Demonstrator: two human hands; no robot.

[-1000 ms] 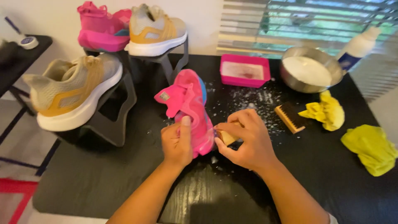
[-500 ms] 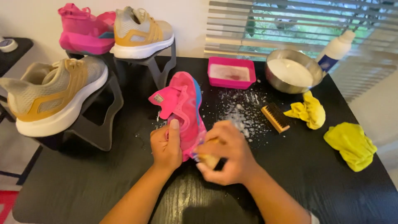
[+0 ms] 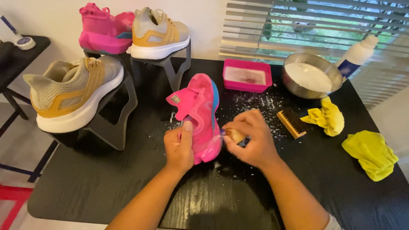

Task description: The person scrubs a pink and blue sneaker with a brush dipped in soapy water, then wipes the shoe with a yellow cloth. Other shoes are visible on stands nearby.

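Note:
A pink sneaker [image 3: 200, 108] with a blue edge lies on the black table [image 3: 106, 183], toe toward me. My left hand [image 3: 179, 147] grips its near end, thumb on top. My right hand [image 3: 249, 136] is closed around a small wooden brush [image 3: 235, 135], pressed against the right side of the shoe near the toe. White foam flecks lie on the table around the shoe.
A grey-and-yellow sneaker [image 3: 70, 96] sits on a stand at left; a pink one [image 3: 104, 32] and another grey one [image 3: 159, 32] stand behind. A pink tray [image 3: 247, 76], steel bowl [image 3: 312, 76], white bottle [image 3: 357, 54], second brush [image 3: 292, 122] and two yellow cloths [image 3: 370, 153] lie at right.
My right hand with the brush has shifted along the shoe's side in a scrubbing motion. My left hand keeps its hold. The view has tilted slightly.

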